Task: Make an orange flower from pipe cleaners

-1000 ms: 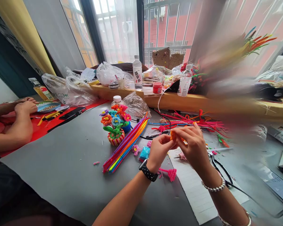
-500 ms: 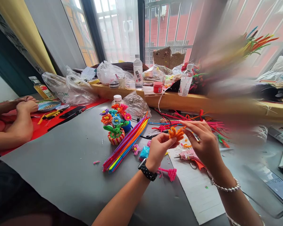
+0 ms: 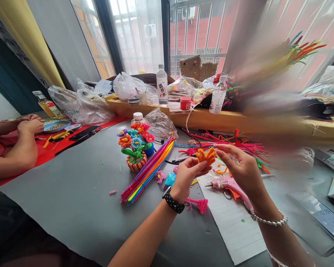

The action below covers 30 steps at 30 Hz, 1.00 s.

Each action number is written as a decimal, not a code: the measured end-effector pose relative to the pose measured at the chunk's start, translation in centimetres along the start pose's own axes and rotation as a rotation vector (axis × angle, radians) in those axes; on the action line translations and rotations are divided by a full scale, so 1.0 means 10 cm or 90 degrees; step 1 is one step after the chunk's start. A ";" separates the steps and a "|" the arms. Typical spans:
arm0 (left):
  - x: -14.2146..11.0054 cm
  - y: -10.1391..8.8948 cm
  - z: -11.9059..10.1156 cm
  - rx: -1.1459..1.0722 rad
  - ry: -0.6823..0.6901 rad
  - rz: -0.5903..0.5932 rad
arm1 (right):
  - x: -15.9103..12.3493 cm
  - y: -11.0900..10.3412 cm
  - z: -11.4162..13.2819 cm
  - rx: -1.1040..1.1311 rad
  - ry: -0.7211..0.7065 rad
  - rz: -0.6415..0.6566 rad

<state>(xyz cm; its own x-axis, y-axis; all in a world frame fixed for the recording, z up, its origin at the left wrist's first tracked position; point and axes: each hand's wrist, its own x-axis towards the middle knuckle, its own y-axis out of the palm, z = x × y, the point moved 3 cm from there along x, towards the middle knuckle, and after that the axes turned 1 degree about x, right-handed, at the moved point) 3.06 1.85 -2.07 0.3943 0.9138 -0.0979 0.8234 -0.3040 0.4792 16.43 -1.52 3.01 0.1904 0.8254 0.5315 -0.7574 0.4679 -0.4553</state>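
An orange fuzzy pipe-cleaner flower (image 3: 206, 156) is pinched in my left hand (image 3: 189, 173), between thumb and fingers, above the table. My right hand (image 3: 241, 163) is just to its right with fingers stretched out and slightly apart; its fingertips are by the petals, and whether they touch I cannot tell. Below my hands lies a white sheet (image 3: 231, 226) with a pink glue gun (image 3: 233, 183) on it. A bundle of coloured pipe cleaners (image 3: 149, 168) is left of my left hand, beside a striped pot (image 3: 136, 162) of fuzzy flowers. A pink fuzzy piece (image 3: 202, 206) lies near my left wrist.
Loose red pipe cleaners (image 3: 239, 142) lie behind my hands. A wooden ledge (image 3: 153, 110) carries bottles, bags and a red jar (image 3: 185, 103). At left, another person's hands (image 3: 30, 124) are near a blue dish (image 3: 55, 125). A blurred patch covers part of the right side.
My right hand has shifted slightly right and down, its fingers drawing back from the petals. The orange flower now shows more fully, turned a little in my left hand.
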 end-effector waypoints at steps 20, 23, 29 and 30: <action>-0.01 0.04 0.01 0.066 -0.010 0.071 | 0.00 0.12 -0.15 0.147 0.124 0.059; -0.01 0.04 0.01 0.063 -0.010 0.066 | 0.01 0.13 -0.13 0.133 0.092 0.076; 0.03 -0.02 -0.01 -0.005 0.023 -0.021 | -0.05 0.06 -0.03 -0.276 -0.106 -0.160; 0.03 -0.04 -0.02 -0.017 0.027 -0.034 | -0.06 0.07 -0.02 -0.360 -0.131 -0.182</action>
<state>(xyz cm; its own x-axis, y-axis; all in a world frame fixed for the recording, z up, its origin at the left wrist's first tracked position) 2.81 2.31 -2.08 0.3317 0.9394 -0.0866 0.8315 -0.2478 0.4972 15.88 -1.65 2.21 0.1694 0.5927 0.7874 -0.2394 0.7998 -0.5505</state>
